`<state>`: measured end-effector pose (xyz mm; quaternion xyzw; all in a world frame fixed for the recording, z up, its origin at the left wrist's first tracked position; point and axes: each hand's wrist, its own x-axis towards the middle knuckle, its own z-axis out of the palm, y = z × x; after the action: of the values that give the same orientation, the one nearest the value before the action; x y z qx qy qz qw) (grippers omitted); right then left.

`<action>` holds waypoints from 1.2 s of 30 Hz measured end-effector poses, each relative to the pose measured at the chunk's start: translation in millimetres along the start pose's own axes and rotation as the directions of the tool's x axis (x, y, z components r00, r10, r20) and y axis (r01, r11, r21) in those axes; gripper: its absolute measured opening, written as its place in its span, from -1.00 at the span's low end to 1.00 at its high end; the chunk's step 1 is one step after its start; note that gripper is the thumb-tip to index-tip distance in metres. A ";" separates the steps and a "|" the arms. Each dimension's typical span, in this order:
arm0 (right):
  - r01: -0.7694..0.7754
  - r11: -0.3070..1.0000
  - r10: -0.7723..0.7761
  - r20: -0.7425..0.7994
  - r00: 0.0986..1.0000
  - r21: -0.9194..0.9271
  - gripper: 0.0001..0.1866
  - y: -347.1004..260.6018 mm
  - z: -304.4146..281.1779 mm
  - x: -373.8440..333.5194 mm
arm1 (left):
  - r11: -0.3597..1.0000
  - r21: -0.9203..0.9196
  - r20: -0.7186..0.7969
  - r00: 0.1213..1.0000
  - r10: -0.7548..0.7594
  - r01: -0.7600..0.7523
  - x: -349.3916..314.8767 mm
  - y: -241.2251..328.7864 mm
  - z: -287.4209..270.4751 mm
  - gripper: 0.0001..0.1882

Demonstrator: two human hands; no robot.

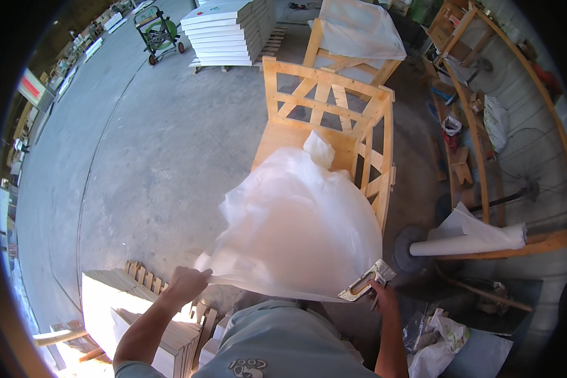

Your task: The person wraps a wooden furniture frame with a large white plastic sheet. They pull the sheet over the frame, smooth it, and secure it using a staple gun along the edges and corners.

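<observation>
A thin translucent white plastic sheet (283, 220) lies billowed over the near part of a wooden crate (276, 137) with slatted sides. My left hand (190, 283) is closed on the sheet's near left corner and pulls its edge taut. In my right hand (385, 297) is a metal staple gun (366, 281), held at the sheet's near right corner beside the crate. Whether the staple gun touches wood there cannot be told. The sheet hides the near end of the crate. A bunched white piece of wrap (320, 150) sits inside the crate.
Another slatted crate covered in plastic (359, 31) stands beyond. Stacked white panels (223, 34) rest on a pallet at the back, beside a wheeled green-and-black cart (159, 34). To the right are a sheeting roll (469, 242) and shelving (466, 126). White boards (110, 302) stand near left.
</observation>
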<state>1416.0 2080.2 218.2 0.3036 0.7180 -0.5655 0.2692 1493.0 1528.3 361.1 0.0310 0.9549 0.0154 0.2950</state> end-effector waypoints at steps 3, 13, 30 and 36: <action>-0.037 0.999 0.040 0.072 0.997 -0.039 -0.68 18.6 0.0 -6.1 | 0.999 0.006 -0.022 0.999 -0.042 0.042 -22.5 2.0 -11.9 -0.79; 0.134 0.905 -0.051 0.209 0.977 -0.403 -0.45 12.9 47.2 -38.5 | 0.984 -0.068 0.665 0.727 0.167 -0.164 -30.3 -6.0 97.9 -0.68; -0.143 0.845 0.147 -0.033 0.989 -0.515 -0.52 49.8 131.3 -119.6 | 0.777 -0.546 0.422 0.699 0.578 -0.313 235.6 58.1 191.7 -0.48; -0.182 0.534 -0.138 -0.297 0.945 -0.826 -0.61 -75.2 154.2 -112.4 | 0.741 -0.537 0.361 0.685 0.633 -0.402 234.6 50.8 197.5 -0.62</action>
<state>1442.3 1901.7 315.9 0.2340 0.9311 -0.0862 0.2664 1413.6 1597.2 68.5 0.2460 0.7603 0.2941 0.5243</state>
